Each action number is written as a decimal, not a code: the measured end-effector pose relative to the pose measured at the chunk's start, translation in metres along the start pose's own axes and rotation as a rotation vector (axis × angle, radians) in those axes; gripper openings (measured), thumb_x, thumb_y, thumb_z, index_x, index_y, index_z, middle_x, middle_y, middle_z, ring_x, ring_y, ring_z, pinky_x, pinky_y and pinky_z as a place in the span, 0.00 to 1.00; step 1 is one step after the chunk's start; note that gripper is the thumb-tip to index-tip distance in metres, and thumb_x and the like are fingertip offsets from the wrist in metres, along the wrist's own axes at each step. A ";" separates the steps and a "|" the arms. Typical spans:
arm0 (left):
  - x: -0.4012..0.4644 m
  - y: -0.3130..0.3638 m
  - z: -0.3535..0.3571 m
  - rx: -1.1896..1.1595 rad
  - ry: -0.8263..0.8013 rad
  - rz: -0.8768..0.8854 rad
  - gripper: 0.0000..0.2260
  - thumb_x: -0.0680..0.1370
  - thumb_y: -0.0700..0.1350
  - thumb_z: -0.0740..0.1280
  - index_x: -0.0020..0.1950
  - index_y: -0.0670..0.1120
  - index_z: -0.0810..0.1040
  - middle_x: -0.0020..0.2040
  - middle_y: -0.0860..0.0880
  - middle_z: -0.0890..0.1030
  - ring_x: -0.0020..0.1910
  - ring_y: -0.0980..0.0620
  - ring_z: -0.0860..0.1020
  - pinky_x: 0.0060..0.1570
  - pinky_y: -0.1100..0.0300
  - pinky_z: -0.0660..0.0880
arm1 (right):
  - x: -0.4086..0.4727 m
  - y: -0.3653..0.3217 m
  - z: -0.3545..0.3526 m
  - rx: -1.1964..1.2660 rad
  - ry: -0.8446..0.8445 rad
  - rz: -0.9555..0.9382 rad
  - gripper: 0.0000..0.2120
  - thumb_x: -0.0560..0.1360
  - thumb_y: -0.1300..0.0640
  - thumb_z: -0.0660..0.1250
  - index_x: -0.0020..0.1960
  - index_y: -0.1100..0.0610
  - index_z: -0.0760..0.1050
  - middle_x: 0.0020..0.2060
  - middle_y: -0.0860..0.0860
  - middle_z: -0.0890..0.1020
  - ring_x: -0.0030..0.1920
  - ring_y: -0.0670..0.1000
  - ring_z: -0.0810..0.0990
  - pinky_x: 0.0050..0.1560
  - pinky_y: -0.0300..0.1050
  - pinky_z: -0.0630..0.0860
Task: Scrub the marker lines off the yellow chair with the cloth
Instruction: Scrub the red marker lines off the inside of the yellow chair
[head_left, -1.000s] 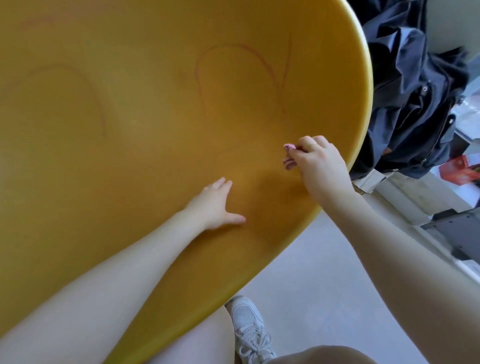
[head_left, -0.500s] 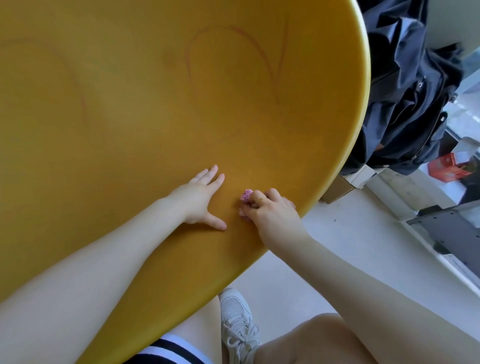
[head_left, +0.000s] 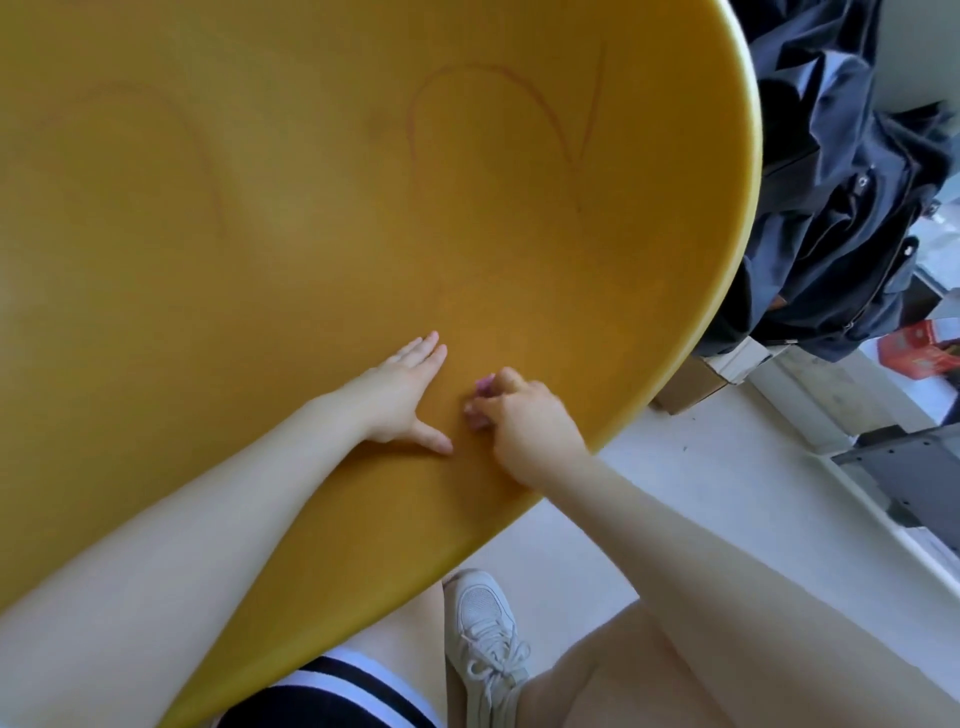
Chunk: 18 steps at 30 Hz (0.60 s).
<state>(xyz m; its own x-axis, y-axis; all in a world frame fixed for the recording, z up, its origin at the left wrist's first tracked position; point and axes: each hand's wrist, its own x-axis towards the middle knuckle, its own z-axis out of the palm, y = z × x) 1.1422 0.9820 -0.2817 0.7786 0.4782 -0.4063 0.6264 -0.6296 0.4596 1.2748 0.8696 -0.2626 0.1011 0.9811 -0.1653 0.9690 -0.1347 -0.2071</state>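
Yellow chair (head_left: 311, 249): curved shell filling upper left and centre of frame; faint red marker lines (head_left: 498, 88) at upper centre. Left hand (head_left: 402, 395): flat on the shell, fingers released and spread. Right hand (head_left: 524, 421): just beside it, fingers clenched on a small pink cloth (head_left: 483, 387) pressed to the shell. White sneaker (head_left: 483, 639) on the floor, lower centre
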 end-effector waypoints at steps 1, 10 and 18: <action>-0.005 -0.005 0.000 0.026 0.006 -0.025 0.53 0.67 0.61 0.72 0.77 0.45 0.41 0.77 0.50 0.37 0.76 0.53 0.40 0.73 0.57 0.46 | -0.004 -0.015 0.009 -0.044 -0.027 -0.051 0.14 0.77 0.59 0.57 0.59 0.53 0.76 0.61 0.51 0.70 0.54 0.56 0.72 0.56 0.44 0.70; -0.014 -0.022 -0.002 0.217 0.006 -0.269 0.60 0.61 0.72 0.68 0.76 0.43 0.37 0.76 0.43 0.34 0.75 0.47 0.38 0.73 0.54 0.42 | 0.012 0.024 0.003 -0.286 0.288 -0.059 0.18 0.72 0.52 0.54 0.39 0.55 0.82 0.43 0.56 0.81 0.34 0.59 0.78 0.31 0.43 0.73; -0.017 -0.032 -0.005 0.141 -0.044 -0.230 0.60 0.61 0.70 0.70 0.76 0.46 0.35 0.75 0.47 0.31 0.75 0.49 0.36 0.73 0.53 0.44 | 0.027 0.010 -0.010 -0.156 0.186 0.213 0.12 0.77 0.57 0.59 0.55 0.49 0.79 0.61 0.49 0.73 0.57 0.55 0.68 0.53 0.44 0.64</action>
<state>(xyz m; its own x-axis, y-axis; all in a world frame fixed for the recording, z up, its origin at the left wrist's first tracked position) 1.1090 0.9974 -0.2856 0.6122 0.5936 -0.5224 0.7731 -0.5879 0.2380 1.2890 0.8960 -0.2598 0.3305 0.9438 -0.0067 0.9432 -0.3305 -0.0342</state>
